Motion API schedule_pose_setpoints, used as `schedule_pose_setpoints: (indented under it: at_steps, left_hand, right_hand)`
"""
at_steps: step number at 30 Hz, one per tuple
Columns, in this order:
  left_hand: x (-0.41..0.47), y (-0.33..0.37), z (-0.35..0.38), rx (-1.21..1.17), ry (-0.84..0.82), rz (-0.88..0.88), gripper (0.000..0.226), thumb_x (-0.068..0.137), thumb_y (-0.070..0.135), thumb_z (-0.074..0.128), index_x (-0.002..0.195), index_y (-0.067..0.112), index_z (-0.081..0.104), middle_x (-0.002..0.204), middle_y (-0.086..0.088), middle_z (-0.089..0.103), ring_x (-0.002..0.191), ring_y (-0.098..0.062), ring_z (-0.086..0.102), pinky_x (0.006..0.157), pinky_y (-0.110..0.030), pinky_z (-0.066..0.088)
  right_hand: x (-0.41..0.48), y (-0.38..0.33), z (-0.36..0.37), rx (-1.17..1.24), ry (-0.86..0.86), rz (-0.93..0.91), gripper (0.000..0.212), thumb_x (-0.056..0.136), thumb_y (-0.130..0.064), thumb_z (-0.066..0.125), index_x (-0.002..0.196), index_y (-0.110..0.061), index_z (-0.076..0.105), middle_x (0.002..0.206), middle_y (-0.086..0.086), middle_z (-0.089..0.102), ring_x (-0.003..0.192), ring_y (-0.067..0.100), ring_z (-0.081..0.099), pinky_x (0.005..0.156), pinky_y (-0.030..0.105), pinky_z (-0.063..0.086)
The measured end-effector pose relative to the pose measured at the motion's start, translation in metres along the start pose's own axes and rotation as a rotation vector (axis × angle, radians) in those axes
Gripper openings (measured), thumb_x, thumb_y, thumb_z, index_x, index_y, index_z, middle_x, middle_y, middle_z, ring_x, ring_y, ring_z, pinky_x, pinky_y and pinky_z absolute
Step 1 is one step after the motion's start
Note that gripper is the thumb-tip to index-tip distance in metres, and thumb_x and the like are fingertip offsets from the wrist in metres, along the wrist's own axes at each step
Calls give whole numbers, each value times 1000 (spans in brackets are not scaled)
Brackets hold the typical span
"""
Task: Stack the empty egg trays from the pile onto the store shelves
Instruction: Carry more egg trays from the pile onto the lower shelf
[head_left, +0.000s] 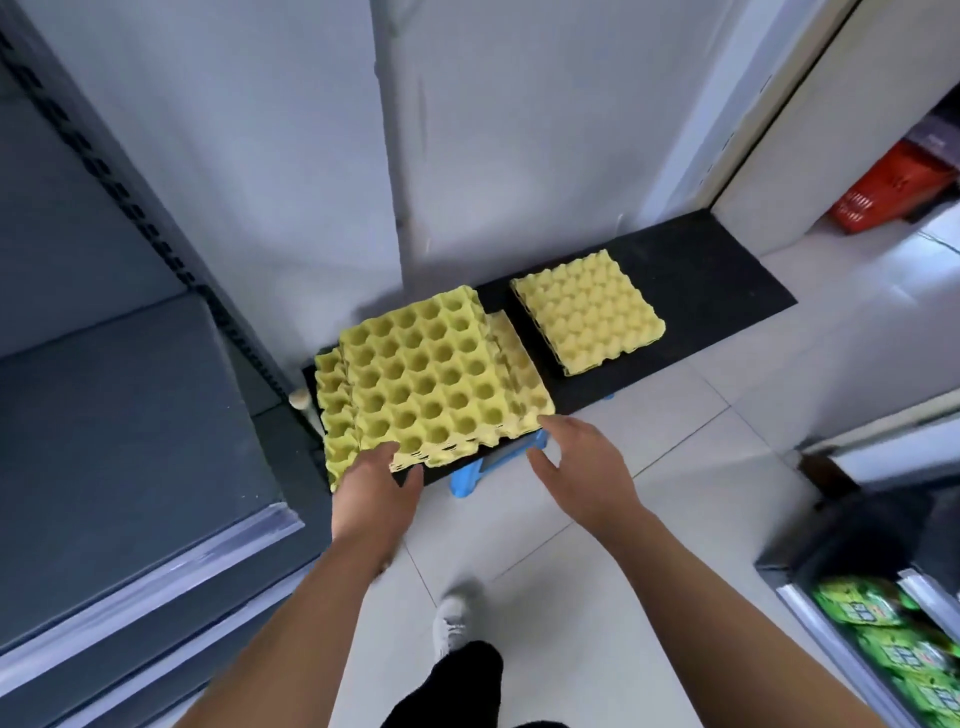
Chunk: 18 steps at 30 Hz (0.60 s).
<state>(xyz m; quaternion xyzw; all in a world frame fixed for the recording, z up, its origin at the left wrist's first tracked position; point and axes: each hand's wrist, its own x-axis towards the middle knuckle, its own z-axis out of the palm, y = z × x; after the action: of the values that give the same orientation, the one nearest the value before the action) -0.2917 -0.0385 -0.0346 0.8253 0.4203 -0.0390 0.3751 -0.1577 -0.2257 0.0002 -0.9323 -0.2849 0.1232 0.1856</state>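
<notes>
A pile of yellow egg trays (426, 379) lies on a low black platform (691, 265) against the white wall; its upper trays sit shifted over the lower ones. A second, lower stack of yellow trays (587, 312) lies to its right on the same platform. My left hand (376, 480) touches the pile's near left corner, fingers spread and thumb out toward the platform edge. My right hand (582, 467) hovers open just off the pile's near right corner, fingertips close to the tray edge, holding nothing.
Dark grey store shelves (119, 426) with a perforated upright stand on the left. A blue plastic piece (483, 467) props the platform's front. A red basket (888, 189) sits far right; green packaged goods (893, 644) fill a lower right shelf. My foot (452, 618) stands on the tiled floor.
</notes>
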Motion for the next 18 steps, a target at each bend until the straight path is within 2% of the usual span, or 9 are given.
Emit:
schedule_pose_setpoints:
  at_steps: [4,6,12,18]
  left_hand:
    - [46,2,20,9,-8,-89,54,93,39,58,141,19,45,140,-2,51,119,-25,54,92,-43,50]
    - [66,-3,32,12,-14,-139,57,93,40,57,144,20,42,142,-2,48,121,-26,52,92,-45,50]
    - [122,-38,72,16,-21,-290,75,91,46,59,150,13,25,150,-12,34,135,-32,37,103,-47,40]
    - [172,-81,110,-78,-66,-415,99,85,58,62,155,16,7,157,-13,24,141,-36,29,108,-51,35]
  right_hand:
    - [48,15,19,51,-56,7,43,94,-30,54,133,-14,51,127,3,58,118,21,48,90,29,40]
    - [70,23,34,57,-104,6,47,94,-31,55,137,-13,47,131,4,55,122,21,46,93,31,40]
    - [134,54,91,53,-261,12,66,95,-38,52,151,-17,23,155,6,28,143,19,21,109,34,30]
    - [179,81,142,72,-347,9,81,91,-45,56,153,-25,6,158,14,13,145,27,15,112,37,26]
